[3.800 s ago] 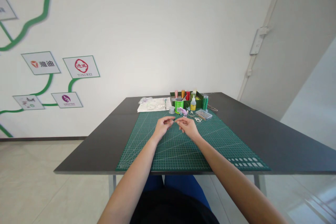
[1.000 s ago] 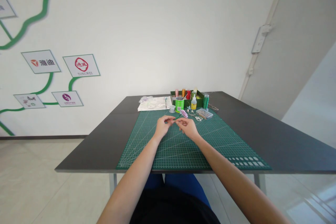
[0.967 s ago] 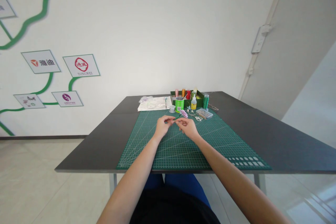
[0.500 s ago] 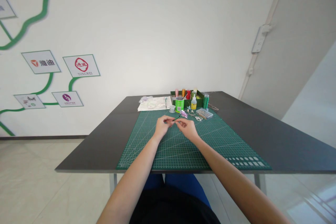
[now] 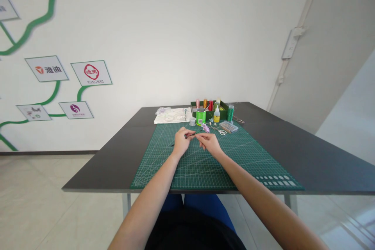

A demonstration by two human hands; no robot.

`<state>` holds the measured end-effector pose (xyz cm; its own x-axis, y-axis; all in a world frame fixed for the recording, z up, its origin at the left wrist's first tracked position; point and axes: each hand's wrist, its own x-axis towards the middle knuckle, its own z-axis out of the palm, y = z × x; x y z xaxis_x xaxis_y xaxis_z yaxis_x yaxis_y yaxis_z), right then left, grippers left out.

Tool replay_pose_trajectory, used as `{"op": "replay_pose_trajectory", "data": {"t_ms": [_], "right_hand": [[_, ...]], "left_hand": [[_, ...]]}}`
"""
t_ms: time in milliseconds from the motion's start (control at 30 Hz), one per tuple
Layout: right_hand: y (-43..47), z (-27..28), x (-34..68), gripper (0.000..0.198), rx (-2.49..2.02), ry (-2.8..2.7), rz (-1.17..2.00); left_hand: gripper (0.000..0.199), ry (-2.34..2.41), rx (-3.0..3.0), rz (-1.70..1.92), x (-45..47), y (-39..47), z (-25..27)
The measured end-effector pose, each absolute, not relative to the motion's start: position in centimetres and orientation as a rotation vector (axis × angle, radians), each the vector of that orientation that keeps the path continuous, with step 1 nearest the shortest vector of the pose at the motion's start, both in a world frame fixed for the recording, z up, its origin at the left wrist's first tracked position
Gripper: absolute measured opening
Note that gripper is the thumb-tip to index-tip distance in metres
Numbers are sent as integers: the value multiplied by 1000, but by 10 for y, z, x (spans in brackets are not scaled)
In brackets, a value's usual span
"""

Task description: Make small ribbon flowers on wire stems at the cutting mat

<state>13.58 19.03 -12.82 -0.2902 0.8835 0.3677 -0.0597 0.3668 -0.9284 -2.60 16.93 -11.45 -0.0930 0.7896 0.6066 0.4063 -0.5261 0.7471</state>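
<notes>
Above the middle of the cutting mat (image 5: pixel 205 164), my left hand (image 5: pixel 181 140) is closed with fingertips round a thin green stem (image 5: pixel 197 133). A small purple flower (image 5: pixel 205 127) stands at the stem's far end, pointing away to the right. A small dark piece (image 5: pixel 185 136) shows at my left fingers, and a thin dark tip (image 5: pixel 172 145) pokes out left of that hand; I cannot tell what they are. My right hand (image 5: pixel 209 142) pinches beside the stem, fingertips almost meeting the left ones. What lies in that pinch is too small to make out.
Beyond my hands stand a green can (image 5: pixel 200 117), a glue bottle (image 5: pixel 216 115), a green thread spool (image 5: pixel 230 113) and a green box (image 5: pixel 224 114) of spools. White scissors (image 5: pixel 222 132), a clear case (image 5: pixel 229 126), a white roll (image 5: pixel 192 121) and white sheets (image 5: pixel 172 117) lie nearby.
My left hand has turned slightly, and the dark piece and dark tip beside it now show. The fingers of my right hand have shifted a little; the flower stays nearly in place.
</notes>
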Motion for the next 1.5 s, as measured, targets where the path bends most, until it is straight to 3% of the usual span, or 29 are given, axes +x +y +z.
{"op": "replay_pose_trajectory", "data": {"t_ms": [433, 667, 1167, 1500], "right_hand": [[183, -119, 132, 43, -813, -1368, 1146], [184, -117, 133, 42, -802, -1365, 1099], [186, -121, 134, 42, -762, -1410, 1164], [181, -119, 132, 52, -681, -1474, 1394]], "left_hand": [[13, 1165, 1980, 1647, -18, 163, -112], [19, 1068, 1932, 1595, -18, 162, -112], [18, 1206, 1944, 1611, -23, 167, -113], [22, 1406, 1937, 1780, -25, 166, -110]]}}
